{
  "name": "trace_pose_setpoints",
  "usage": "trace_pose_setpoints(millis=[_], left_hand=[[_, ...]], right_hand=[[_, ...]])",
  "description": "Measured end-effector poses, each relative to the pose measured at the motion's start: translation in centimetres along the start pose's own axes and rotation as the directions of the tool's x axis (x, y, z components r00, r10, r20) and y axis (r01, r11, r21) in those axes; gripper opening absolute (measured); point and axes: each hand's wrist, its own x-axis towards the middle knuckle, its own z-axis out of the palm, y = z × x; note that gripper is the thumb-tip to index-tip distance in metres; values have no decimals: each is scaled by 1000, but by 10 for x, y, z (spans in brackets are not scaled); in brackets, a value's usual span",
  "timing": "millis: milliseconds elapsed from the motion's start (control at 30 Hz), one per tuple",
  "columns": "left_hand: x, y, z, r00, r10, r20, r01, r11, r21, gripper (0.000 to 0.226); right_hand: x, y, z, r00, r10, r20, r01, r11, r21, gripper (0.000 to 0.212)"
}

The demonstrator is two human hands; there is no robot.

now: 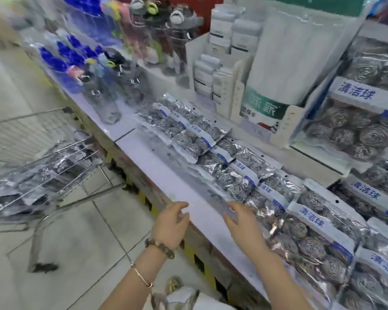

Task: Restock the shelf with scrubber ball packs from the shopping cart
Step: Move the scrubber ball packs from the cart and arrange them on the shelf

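Silver scrubber ball packs (240, 166) with blue-and-white labels lie in an overlapping row along the white shelf (157, 157). More such packs (34, 171) fill the wire shopping cart (61, 130) at the left. My left hand (170, 224) hovers over the shelf's front edge with relaxed fingers and holds nothing. My right hand (244, 222) reaches with loose fingers toward the near packs (309, 242); its fingertips are close to a crinkled pack, and I cannot tell whether they touch it. The frame is motion-blurred.
Water bottles with blue caps (70, 57) and clear bottles (108, 97) stand on the shelf's far left. White boxed goods (222, 63) and a large white bag (285, 70) stand behind the row. Stacked scrubber packs (356, 121) fill the right. Tiled floor (76, 253) lies below.
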Motion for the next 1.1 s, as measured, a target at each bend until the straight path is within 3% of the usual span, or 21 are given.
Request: trace_pose_setpoints(millis=[233, 567, 1100], left_hand=[[11, -122, -103, 968, -207, -143, 204, 978, -39, 27], [9, -224, -188, 819, -484, -309, 412, 870, -271, 27], [184, -317, -329, 671, -633, -386, 551, 774, -312, 28]], right_hand=[[57, -105, 102, 985, -128, 117, 132, 991, -25, 34], [124, -199, 194, 915, -244, 323, 268, 963, -33, 33], [352, -367, 305, 817, -315, 483, 341, 939, 36, 31]])
